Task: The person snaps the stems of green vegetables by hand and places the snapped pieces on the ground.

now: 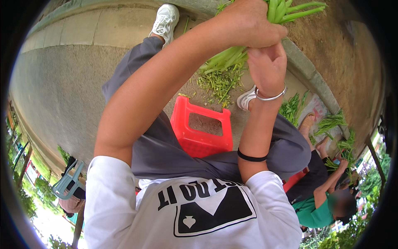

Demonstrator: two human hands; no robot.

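My left hand (261, 23) grips a bunch of green leafy stalks (280, 10) at the top of the view, its lower ends (222, 60) hanging behind my arm. Just under it is my right hand (267, 68), palm up with fingers curled and partly hidden against the left; what it holds is unclear. A pile of cut green scraps (217, 83) lies on the pavement below the bunch. A red plastic stool (201, 141) stands between my legs.
A curb (306, 66) runs along the right. Greens (292, 110) and a plastic sheet (315, 103) lie beside it. A seated person in green (315, 216) handles stalks at right. A grey-blue chair (68, 178) and another person are at lower left.
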